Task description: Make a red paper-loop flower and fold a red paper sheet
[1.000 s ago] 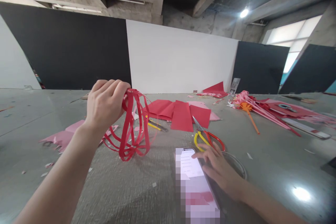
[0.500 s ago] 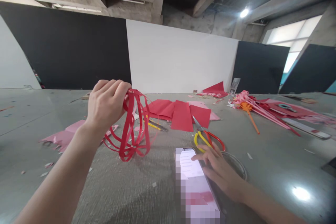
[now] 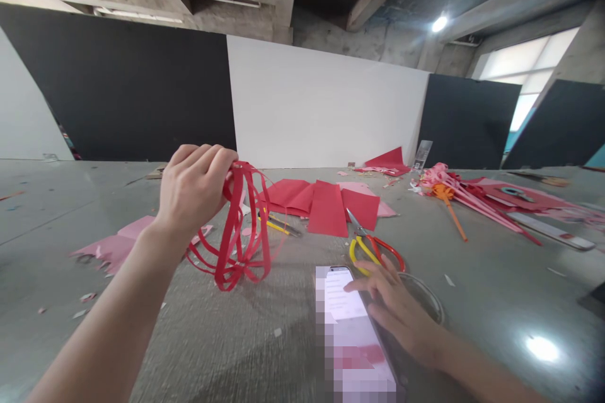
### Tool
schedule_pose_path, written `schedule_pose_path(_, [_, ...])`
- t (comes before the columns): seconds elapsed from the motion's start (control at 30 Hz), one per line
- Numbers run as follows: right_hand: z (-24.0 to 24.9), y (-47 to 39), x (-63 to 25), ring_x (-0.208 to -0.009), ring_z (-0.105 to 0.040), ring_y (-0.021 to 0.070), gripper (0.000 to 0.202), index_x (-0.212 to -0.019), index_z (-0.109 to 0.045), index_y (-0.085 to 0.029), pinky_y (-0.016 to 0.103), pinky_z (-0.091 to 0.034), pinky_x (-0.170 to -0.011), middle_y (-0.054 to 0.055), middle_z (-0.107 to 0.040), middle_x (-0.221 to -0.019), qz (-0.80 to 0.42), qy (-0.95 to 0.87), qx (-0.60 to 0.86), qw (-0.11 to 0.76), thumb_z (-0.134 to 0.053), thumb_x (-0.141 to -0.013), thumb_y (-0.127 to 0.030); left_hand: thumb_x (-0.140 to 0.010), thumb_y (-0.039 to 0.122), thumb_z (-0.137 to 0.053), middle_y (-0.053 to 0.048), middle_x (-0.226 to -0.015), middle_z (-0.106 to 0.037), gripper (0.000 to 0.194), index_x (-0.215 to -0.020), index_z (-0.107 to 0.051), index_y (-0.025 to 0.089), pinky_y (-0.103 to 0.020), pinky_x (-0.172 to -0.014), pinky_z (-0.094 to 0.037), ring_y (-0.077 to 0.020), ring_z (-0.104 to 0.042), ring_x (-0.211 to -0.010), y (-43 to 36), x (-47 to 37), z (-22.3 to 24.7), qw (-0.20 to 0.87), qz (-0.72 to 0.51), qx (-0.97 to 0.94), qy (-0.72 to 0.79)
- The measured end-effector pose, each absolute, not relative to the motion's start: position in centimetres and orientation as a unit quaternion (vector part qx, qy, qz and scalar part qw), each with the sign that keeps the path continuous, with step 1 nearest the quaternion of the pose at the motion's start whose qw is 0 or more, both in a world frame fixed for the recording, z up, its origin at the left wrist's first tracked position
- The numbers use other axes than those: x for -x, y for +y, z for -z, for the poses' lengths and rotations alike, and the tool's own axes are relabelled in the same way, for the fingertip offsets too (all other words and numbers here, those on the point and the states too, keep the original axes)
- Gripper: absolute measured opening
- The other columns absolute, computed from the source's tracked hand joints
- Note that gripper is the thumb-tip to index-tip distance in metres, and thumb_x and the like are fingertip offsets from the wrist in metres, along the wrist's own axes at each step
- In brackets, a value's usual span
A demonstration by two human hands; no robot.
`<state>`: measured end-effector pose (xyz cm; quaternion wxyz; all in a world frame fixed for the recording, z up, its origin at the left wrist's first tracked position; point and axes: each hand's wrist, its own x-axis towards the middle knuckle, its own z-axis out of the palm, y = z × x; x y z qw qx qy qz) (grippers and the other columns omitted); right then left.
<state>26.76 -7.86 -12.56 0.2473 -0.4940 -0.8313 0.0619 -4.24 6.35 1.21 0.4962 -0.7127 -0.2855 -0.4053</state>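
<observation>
My left hand is closed on the top of a cage-like lantern shape of red paper strips, which hangs above the grey surface. My right hand is spread over a phone with a lit screen, one finger at the screen's upper part. That hand holds nothing. Scissors with one yellow and one red handle lie just beyond my right fingers. A ring of clear tape is partly hidden behind my right hand. A yellow cutter lies behind the red strips.
Red paper sheets lie in the middle, with torn pink paper at the left. At the right are pink strip bundles, an orange stick piece and a long white-edged bar. Small scraps dot the surface.
</observation>
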Motion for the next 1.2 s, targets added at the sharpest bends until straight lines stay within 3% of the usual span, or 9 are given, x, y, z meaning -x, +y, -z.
schedule_pose_path(0.13, [12.2,-8.1,-27.6,-0.121,-0.036,0.0235,0.025,-0.084,-0.051,-0.023,0.055,-0.012,-0.104,0.006,-0.063,-0.101,-0.041,-0.818,0.497,0.286,-0.027,-0.090,-0.023,-0.076,0.011,-0.045,0.000,-0.065,-0.055,0.011,-0.076,-0.046,0.022,-0.029,-0.066,-0.039,-0.0154,-0.050,-0.060,6.5,4.4,-1.2,0.494,0.411,0.709,-0.289])
schedule_pose_path(0.37, [12.0,-8.1,-27.7,-0.117,-0.041,0.0235,0.032,-0.085,-0.060,-0.026,0.055,-0.007,-0.104,0.003,-0.059,-0.106,-0.042,-0.837,0.484,0.253,-0.029,-0.089,-0.023,-0.075,0.009,-0.045,0.000,-0.065,-0.056,0.013,-0.076,-0.046,0.022,-0.029,-0.066,-0.039,-0.0158,-0.050,-0.060,6.5,4.4,-1.2,0.497,0.406,0.710,-0.290])
schedule_pose_path(0.5, [11.5,-8.5,-27.2,-0.116,-0.042,0.0244,0.027,-0.087,-0.055,-0.025,0.052,-0.027,-0.097,0.005,-0.062,-0.099,-0.068,-0.827,0.482,0.283,-0.027,-0.089,-0.026,-0.076,0.010,-0.045,0.000,-0.065,-0.056,0.012,-0.075,-0.046,0.022,-0.029,-0.065,-0.039,-0.0157,-0.050,-0.060,6.4,4.4,-1.2,0.499,0.408,0.708,-0.291])
schedule_pose_path(0.6, [10.8,-9.2,-26.3,-0.098,-0.055,0.0250,0.025,-0.092,-0.048,-0.022,0.043,-0.045,-0.079,0.009,-0.063,-0.095,-0.076,-0.746,0.569,0.338,-0.028,-0.089,-0.036,-0.077,0.011,-0.045,0.000,-0.064,-0.056,0.011,-0.075,-0.046,0.022,-0.029,-0.064,-0.039,-0.0155,-0.049,-0.057,6.3,4.2,-1.4,0.501,0.411,0.708,-0.282])
schedule_pose_path(0.67, [10.7,-9.6,-25.0,-0.075,-0.062,0.0245,0.033,-0.100,-0.045,-0.019,0.039,-0.049,-0.064,0.010,-0.064,-0.083,-0.085,-0.697,0.643,0.306,-0.030,-0.087,-0.045,-0.078,0.011,-0.044,0.000,-0.064,-0.057,0.011,-0.075,-0.046,0.022,-0.029,-0.064,-0.039,-0.0153,-0.049,-0.057,6.2,4.2,-1.5,0.500,0.411,0.711,-0.277])
schedule_pose_path(0.73, [10.9,-9.8,-23.3,-0.062,-0.062,0.0270,0.055,-0.114,-0.041,-0.012,0.041,-0.049,-0.054,0.011,-0.064,-0.071,-0.074,-0.685,0.689,0.227,-0.036,-0.081,-0.055,-0.078,0.011,-0.044,-0.001,-0.066,-0.058,0.011,-0.076,-0.046,0.021,-0.029,-0.064,-0.039,-0.0154,-0.050,-0.058,6.1,4.2,-1.6,0.497,0.410,0.714,-0.273])
schedule_pose_path(0.83, [11.3,-9.6,-20.5,-0.058,-0.062,0.0326,0.079,-0.127,-0.036,-0.007,0.044,-0.047,-0.049,0.015,-0.064,-0.068,-0.023,-0.673,0.729,0.123,-0.046,-0.070,-0.061,-0.078,0.010,-0.044,-0.001,-0.068,-0.059,0.012,-0.078,-0.047,0.021,-0.029,-0.064,-0.040,-0.0160,-0.052,-0.060,6.0,4.4,-1.6,0.491,0.411,0.718,-0.272])
schedule_pose_path(0.97, [11.4,-9.0,-17.6,-0.067,-0.063,0.0351,0.079,-0.126,-0.042,-0.007,0.042,-0.047,-0.054,0.018,-0.065,-0.070,-0.010,-0.669,0.742,0.043,-0.058,-0.061,-0.049,-0.078,0.010,-0.043,-0.001,-0.068,-0.058,0.013,-0.080,-0.048,0.022,-0.031,-0.065,-0.040,-0.0172,-0.054,-0.061,5.8,4.6,-1.8,0.482,0.419,0.720,-0.274])
schedule_pose_path(1.2, [9.3,-8.7,-18.4,-0.062,-0.062,0.0260,0.085,-0.132,-0.033,-0.010,0.030,-0.040,-0.051,0.010,-0.066,-0.072,-0.086,-0.649,0.747,0.114,-0.063,-0.057,-0.035,-0.076,0.008,-0.041,-0.002,-0.070,-0.059,0.015,-0.082,-0.048,0.020,-0.031,-0.065,-0.041,-0.0175,-0.055,-0.063,5.6,5.0,-2.0,0.469,0.431,0.720,-0.277])
